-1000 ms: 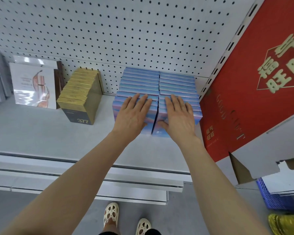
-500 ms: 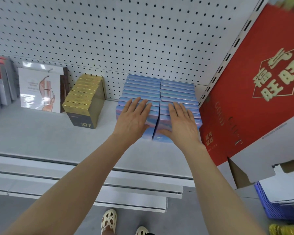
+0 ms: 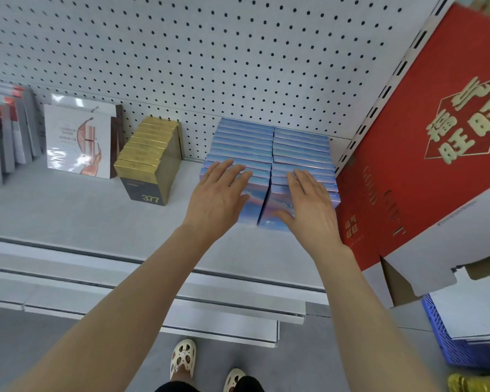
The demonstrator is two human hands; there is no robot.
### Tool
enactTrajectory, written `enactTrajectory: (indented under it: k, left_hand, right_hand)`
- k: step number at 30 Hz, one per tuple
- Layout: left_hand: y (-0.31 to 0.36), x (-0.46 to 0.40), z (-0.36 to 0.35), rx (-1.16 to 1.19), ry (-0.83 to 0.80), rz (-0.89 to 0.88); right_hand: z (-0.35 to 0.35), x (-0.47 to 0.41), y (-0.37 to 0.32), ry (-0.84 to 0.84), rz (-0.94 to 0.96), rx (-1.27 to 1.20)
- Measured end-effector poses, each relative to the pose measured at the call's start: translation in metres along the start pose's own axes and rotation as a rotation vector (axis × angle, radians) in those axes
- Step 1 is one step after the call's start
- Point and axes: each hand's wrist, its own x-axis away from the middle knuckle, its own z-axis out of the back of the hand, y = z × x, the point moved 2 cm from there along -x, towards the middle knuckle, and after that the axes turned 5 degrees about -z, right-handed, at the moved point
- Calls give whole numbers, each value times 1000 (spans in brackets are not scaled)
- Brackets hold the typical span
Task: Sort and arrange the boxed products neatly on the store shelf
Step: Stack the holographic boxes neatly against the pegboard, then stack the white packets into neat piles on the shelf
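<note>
**Flat palms on the blue boxes**

Neither grip is closed on anything: both hands lie with fingers straight and slightly spread on the front of two rows of slim pale blue cardboard boxes. The left hand rests on the front boxes of the left row, fingertips reaching over their top edges. The right hand rests on the front boxes of the right row, thumb stretched toward the gap between the rows.

Both rows stand side by side, touching, on the grey metal store shelf, running from near its middle back to the white perforated back panel. The front box of the right row stands a little further forward than that of the left row.

Just left of the blue rows, apart from them, stands a row of gold and black boxes, the front one marked 377. Further left a white flat box with a reddish picture leans upright, and at the far left stand grey and red slim packs, blurred. A large red cardboard carton with gold characters stands against the right side of the shelf, close to the right blue row. Below, on the floor, are two cream perforated shoes and a blue plastic crate
</note>
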Motion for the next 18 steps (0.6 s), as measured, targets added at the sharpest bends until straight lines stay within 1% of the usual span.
enactTrajectory:
  k: [4,10,13,18]
  left_hand:
    - [-2,19,4,27,41,48]
    - [-6,44,8,38,69,81]
    - [-14,59,11,38,80,122]
    - [-47,95,26,30,138,212]
  right_hand:
    - [0,8,-1,56,-22,-60]
    - [-3,14,-14,86,13,-87]
    - [-6,18,-38,99,69,-107]
    - [-22,26,-106,105,160,-124]
